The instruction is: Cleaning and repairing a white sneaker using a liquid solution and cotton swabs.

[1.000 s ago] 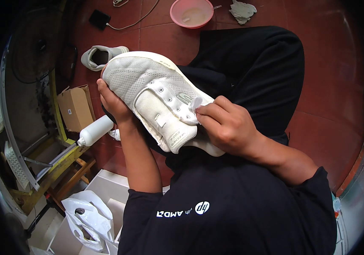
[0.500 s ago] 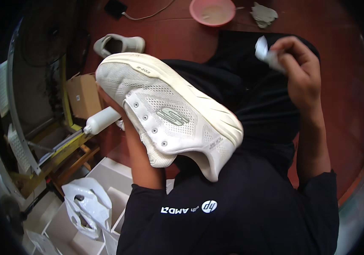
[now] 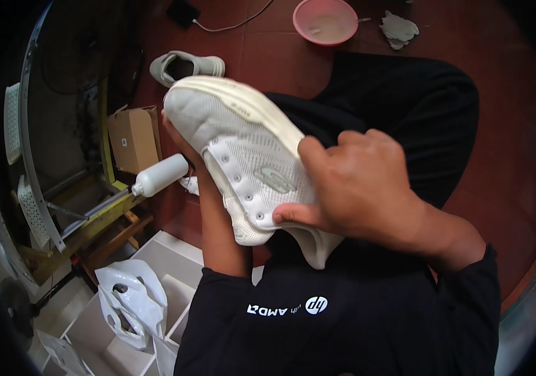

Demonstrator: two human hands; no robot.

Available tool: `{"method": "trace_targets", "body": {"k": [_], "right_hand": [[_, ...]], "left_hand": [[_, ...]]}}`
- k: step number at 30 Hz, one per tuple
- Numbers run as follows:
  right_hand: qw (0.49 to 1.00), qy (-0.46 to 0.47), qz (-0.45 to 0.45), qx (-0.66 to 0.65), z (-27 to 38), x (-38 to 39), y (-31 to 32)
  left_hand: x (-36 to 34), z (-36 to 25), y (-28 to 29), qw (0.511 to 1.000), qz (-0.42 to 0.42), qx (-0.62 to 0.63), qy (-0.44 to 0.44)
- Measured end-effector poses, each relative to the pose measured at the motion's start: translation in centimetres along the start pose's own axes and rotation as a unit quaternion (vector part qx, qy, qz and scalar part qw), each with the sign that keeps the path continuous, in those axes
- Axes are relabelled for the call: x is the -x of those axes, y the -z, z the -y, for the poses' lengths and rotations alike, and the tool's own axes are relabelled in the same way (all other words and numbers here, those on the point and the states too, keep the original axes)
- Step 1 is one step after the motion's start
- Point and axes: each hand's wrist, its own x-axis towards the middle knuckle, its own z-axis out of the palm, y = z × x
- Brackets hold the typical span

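A pale grey mesh sneaker (image 3: 249, 166), its lace holes bare, is held above my lap with the toe pointing up and left. My left hand (image 3: 178, 136) supports it from the far left side near the toe; most of its fingers are hidden behind the shoe. Across the heel half lies my right hand (image 3: 359, 188), thumb pressed on the side panel by the eyelets and fingers curled over the cream sole edge. Whether a white scrap is under that palm cannot be seen.
A second sneaker (image 3: 188, 66) stands on the red floor, with a pink basin (image 3: 325, 39) and a crumpled pale cloth (image 3: 398, 29) farther right. To the left are a white bottle (image 3: 161, 175), a cardboard box (image 3: 133, 139) and a white plastic bag (image 3: 131, 301) in a white compartmented box.
My right hand has come down and left from the upper right onto the sneaker's side. The white scrap it was pinching no longer shows. The sneaker has shifted slightly right and tilted.
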Motion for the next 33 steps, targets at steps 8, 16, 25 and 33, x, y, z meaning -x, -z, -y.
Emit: {"method": "trace_targets", "body": {"k": [8,16,25,33], "right_hand": [[0.996,-0.048,0.065,-0.032,-1.0,2.4,-1.1],[0.992,-0.103,0.069,-0.019,-1.6,4.6,-0.4],[0.809,-0.189,0.033,-0.556,-10.2,4.9,-5.2],[0.813,-0.212,-0.010,-0.542,-8.8,4.5,-5.6]], "left_hand": [[-0.2,0.2,0.7,0.998,-0.061,0.011,0.017],[-2.3,0.5,-0.5,0.944,-0.223,-0.229,-0.079],[-0.8,2.4,-3.7,0.941,-0.045,-0.334,-0.040],[1.9,5.1,-5.9,0.819,-0.119,-0.549,-0.115]]}}
